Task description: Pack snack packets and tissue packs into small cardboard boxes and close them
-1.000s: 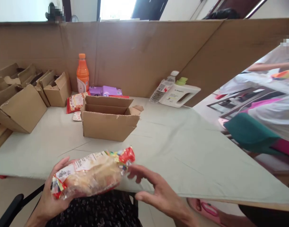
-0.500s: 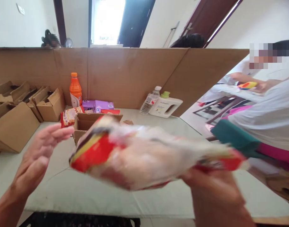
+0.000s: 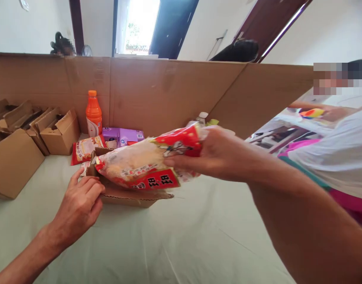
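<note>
My right hand (image 3: 220, 156) grips one end of a large red and clear snack bag (image 3: 133, 159) with pale pieces inside. The bag lies tilted over an open cardboard box (image 3: 129, 200), its far left end down at the box's opening. At the box's left corner, my left hand (image 3: 81, 203) has its fingers curled on the cardboard edge. Most of the box's inside is hidden by the bag.
Behind the box are a small red snack packet (image 3: 87, 149), purple packs (image 3: 126, 136) and an orange drink bottle (image 3: 93, 114). Several cardboard boxes (image 3: 16, 163) stand at left. A cardboard partition (image 3: 175, 94) runs along the back; another person (image 3: 346, 146) is at right.
The bag has moved from in front of me, forward and left, onto the box's opening. My left hand has gone from held up and open to curled on the box's edge.
</note>
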The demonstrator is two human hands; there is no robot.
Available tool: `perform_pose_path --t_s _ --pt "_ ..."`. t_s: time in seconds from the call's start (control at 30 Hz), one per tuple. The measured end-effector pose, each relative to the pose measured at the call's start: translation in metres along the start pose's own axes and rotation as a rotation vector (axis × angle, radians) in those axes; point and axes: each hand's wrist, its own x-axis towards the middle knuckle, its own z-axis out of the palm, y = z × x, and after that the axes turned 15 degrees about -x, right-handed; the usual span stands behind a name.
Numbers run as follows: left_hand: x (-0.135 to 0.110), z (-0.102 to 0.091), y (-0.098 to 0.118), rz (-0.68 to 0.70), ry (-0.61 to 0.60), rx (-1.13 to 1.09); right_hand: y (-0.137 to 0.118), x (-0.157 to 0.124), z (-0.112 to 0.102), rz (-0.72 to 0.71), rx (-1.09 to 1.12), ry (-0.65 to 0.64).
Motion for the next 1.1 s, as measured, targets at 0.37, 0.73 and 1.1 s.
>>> perform_pose_path --t_s 0.37,0.73,1.1 --pt "-0.008 0.002 -0.011 -0.049 0.004 -0.099 0.03 -0.002 0.107 -0.02 -0.138 -0.281" --pt "-0.011 0.009 -0.015 -0.041 0.023 -0.178 0.02 -0.006 0.088 -0.172 -0.275 -0.361" --pt "-0.009 0.011 -0.014 -0.066 0.068 -0.226 -0.006 0.025 0.111 -0.356 -0.229 -0.275"
